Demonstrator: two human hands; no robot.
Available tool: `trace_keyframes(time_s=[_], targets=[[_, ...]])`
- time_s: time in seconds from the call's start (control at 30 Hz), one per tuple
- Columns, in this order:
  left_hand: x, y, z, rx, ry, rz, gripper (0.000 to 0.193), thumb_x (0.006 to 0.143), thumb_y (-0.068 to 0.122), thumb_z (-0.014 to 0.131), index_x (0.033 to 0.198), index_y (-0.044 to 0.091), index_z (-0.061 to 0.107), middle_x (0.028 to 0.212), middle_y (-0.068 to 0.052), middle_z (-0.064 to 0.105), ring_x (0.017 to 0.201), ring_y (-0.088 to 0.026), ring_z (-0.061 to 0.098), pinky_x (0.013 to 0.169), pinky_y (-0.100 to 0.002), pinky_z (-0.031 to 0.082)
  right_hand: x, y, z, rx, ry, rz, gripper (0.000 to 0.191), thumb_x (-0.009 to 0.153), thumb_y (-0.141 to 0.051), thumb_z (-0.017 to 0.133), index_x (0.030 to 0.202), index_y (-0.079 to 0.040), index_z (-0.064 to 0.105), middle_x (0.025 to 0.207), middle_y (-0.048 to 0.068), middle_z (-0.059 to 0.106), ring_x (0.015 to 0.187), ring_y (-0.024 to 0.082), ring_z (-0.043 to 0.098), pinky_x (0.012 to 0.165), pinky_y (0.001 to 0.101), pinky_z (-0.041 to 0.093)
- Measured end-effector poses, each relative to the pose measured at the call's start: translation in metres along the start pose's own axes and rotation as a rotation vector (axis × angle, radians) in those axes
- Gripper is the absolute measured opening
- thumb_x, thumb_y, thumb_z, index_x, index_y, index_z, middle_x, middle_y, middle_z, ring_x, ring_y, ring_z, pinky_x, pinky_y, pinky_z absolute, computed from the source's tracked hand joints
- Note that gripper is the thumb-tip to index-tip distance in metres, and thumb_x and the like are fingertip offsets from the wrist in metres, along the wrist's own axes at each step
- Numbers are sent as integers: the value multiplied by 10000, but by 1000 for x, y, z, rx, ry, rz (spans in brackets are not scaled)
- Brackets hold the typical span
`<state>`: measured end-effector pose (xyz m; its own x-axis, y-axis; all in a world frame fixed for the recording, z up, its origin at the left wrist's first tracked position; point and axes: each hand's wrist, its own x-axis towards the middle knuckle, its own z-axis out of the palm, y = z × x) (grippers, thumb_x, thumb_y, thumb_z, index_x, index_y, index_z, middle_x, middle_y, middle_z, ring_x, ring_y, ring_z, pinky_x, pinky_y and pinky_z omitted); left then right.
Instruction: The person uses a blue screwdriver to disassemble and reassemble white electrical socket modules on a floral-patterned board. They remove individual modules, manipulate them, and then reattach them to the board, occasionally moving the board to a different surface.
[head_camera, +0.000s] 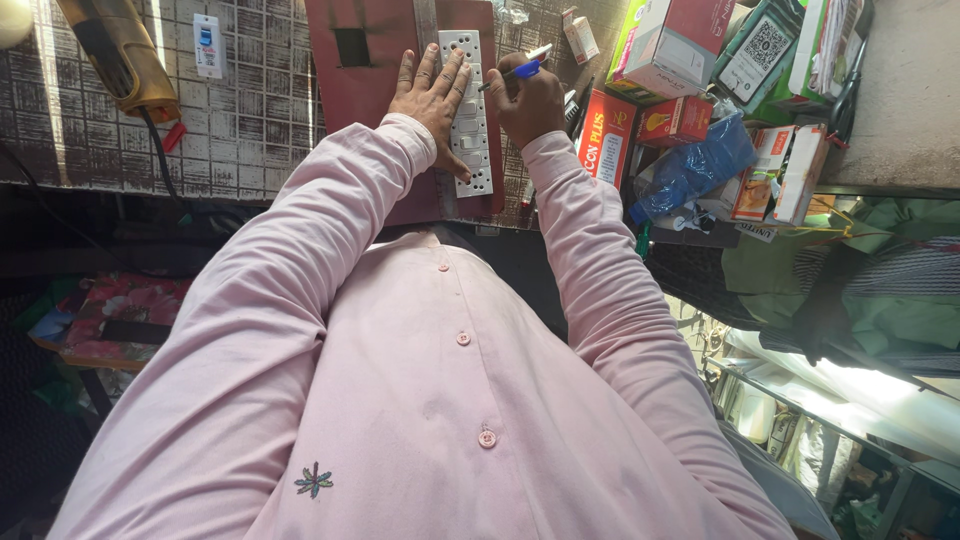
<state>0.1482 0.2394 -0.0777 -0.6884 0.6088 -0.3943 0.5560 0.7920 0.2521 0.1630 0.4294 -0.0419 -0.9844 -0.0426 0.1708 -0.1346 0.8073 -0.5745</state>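
My left hand (432, 93) lies flat with fingers spread on a white switch-and-socket plate (470, 150). The plate rests lengthwise on a dark red board (365, 85) with a rectangular cutout near its top. My right hand (528, 100) is closed around a blue and white pen (517, 68), whose tip meets the right edge of the plate. Both arms are in pale pink sleeves reaching up the middle of the head view. A metal ruler (426, 22) shows above the left hand, partly hidden under it.
A yellow power tool (115, 55) with a black cable lies at the top left on the patterned counter (250, 120). Several red, green and white cartons (670, 45) and a blue plastic bag (695, 165) crowd the right side. A small white packet (207, 45) lies near the tool.
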Motion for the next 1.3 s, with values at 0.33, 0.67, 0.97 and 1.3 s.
trace_keyframes(time_s=[0.33, 0.67, 0.97, 1.3], targets=[[0, 0, -1, -6, -7, 0, 1657, 418, 930, 761, 1648, 103, 22, 1720, -123, -35, 1550, -396, -130, 1214, -586, -133, -4, 3, -4, 33, 50, -22, 111, 952, -195, 746, 945, -90, 712, 782, 87, 774, 698, 216, 782, 641, 341, 605], [1, -1, 0, -3, -20, -12, 1669, 407, 930, 766, 1646, 103, 13, 1719, -123, -44, 1550, -392, -135, 1215, -585, -133, -21, 4, -3, 17, 45, -16, 130, 944, -199, 759, 933, -82, 703, 764, 91, 763, 679, 222, 769, 613, 343, 589], [1, 0, 1, 4, -11, -9, 1658, 424, 927, 764, 1646, 96, 12, 1718, -129, -41, 1550, -398, -130, 1213, -588, -129, -23, 2, 0, 14, -1, 3, 152, 946, -228, 759, 948, -84, 709, 785, 77, 769, 674, 200, 760, 625, 337, 590], [1, 0, 3, 9, 8, -2, 1663, 417, 930, 762, 1648, 87, 28, 1719, -136, -27, 1551, -406, -113, 1213, -592, -122, -25, -4, -3, 2, -25, -16, 155, 954, -235, 749, 962, -84, 713, 789, 89, 767, 668, 205, 751, 617, 346, 583]])
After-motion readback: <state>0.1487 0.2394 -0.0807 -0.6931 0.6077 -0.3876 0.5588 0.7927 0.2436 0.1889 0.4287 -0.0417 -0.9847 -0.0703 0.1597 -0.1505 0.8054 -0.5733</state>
